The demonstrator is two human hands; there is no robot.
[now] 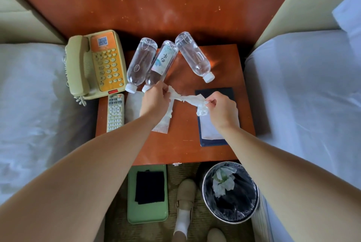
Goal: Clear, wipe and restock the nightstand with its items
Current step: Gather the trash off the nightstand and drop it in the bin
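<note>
The left grip (pixel 156 99) and right grip (pixel 222 108) each pinch one end of a crumpled white tissue (pixel 192 99). Their fingers are curled around it, and it stretches between them just above the wooden worktop (pixel 185 144). A telephone (pixel 95 66) sits at the worktop's back-left corner. Three water bottles (pixel 164 60) lie on their sides behind the grips, and a remote (pixel 115 113) lies beside the left grip.

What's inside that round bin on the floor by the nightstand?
Crumpled white tissue lies on the black liner of the bin. Whatever sits beneath the tissue or deeper in the liner's folds cannot be seen.
</note>
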